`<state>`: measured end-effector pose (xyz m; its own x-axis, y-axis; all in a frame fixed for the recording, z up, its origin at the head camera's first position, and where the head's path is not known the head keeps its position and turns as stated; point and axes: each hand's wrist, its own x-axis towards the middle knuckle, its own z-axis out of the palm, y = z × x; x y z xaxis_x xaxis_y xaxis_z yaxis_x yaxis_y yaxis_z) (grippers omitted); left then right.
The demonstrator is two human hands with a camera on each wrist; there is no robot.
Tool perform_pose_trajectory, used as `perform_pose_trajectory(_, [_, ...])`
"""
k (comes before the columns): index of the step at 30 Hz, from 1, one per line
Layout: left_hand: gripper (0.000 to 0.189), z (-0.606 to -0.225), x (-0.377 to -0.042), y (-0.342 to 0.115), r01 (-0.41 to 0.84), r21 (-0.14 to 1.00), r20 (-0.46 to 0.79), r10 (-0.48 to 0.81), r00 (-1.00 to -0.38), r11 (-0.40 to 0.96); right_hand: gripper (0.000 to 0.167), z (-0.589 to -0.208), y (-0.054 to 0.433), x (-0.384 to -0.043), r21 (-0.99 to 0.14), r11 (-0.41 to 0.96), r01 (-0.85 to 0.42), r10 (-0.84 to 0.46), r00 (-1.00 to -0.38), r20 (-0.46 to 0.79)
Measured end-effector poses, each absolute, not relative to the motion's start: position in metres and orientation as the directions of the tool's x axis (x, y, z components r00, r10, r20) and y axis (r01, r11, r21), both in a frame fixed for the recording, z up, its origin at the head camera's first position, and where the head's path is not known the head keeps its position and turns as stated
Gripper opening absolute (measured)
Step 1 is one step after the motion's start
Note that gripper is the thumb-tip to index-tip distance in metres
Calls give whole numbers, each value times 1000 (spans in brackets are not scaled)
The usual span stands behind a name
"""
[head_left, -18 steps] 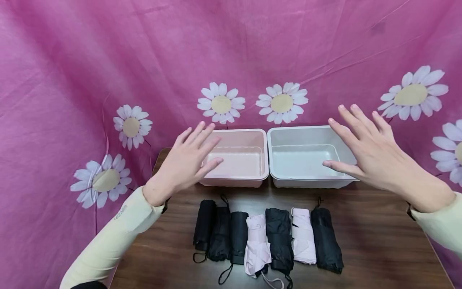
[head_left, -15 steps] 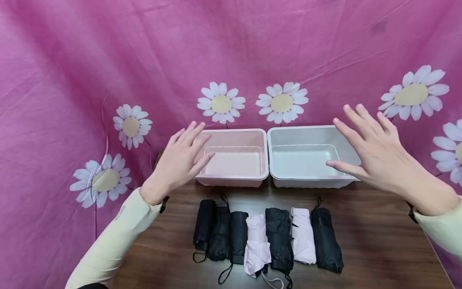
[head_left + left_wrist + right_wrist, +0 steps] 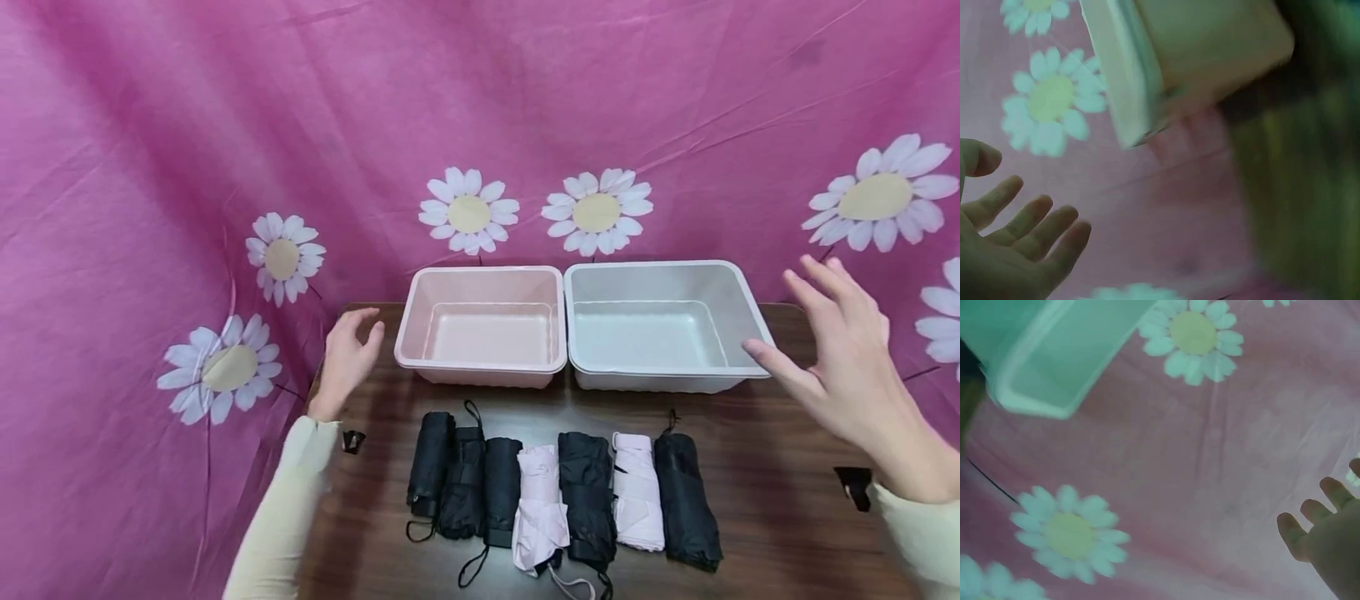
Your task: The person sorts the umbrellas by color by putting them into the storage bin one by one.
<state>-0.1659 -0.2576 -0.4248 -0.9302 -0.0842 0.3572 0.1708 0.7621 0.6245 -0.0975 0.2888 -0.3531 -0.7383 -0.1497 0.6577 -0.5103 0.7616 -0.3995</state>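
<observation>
The left hand (image 3: pixel 345 360), fingers loosely bent and apart, is just beside the pink bin (image 3: pixel 487 377); the right hand (image 3: pixel 858 362), fingers spread, is near the pale grey bin (image 3: pixel 663 382). Seven folded umbrellas (image 3: pixel 587 492), five black, two pale pink, lie side by side on the table (image 3: pixel 780 492).

Both forearms (image 3: pixel 281 508) extend forward, left fingers (image 3: pixel 1065 249) and right fingers (image 3: pixel 838 289) loosely bent.

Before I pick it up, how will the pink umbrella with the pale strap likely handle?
The pink umbrella may feel soft, since its fabric wraps in loose creases. It probably won't roll far, with black umbrellas close on both sides. Its loose pale strap may dangle.
</observation>
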Motion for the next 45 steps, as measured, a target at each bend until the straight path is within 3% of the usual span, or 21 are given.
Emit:
perform_pose_trajectory(4, [31, -464, -169, -259, -45, 829, 122, -259, -958, 557, 95, -383, 296, -89, -465, 729, -502, -60, -724, 688])
perform_pose_trajectory(7, [35, -485, -168, -256, -164, 934, -64, -303, -951, 318, 81, -408, 299, -79, -526, 709, -469, 13, -737, 675])
perform_pose_trajectory(10, [41, -500, -167, -253, -247, 968, -229, -281, -932, 32, 62, -436, 297, -64, -622, 688, -375, 117, -788, 605])
perform_pose_trajectory(13, [43, -509, -163, -249, -299, 942, -330, -245, -912, -154, 61, -466, 290, -48, -722, 662, -203, 232, -860, 455])
perform_pose_trajectory(17, [41, -513, -159, -243, -287, 942, -324, -239, -915, -176, 64, -501, 281, -25, -747, 663, 43, 294, -933, 207])
perform_pose_trajectory(23, [38, -512, -158, -235, -253, 954, -288, -262, -921, -158, 69, -541, 267, 2, -709, 684, 171, 256, -967, 14])
perform_pose_trajectory(38, [36, -517, -161, -231, -247, 942, -297, -225, -928, -225, 81, -571, 245, 23, -690, 685, 233, 231, -968, -97])
perform_pose_trajectory(45, [38, -516, -161, -231, -243, 944, -291, -216, -932, -222, 92, -572, 241, 23, -644, 697, 315, 225, -949, -220])
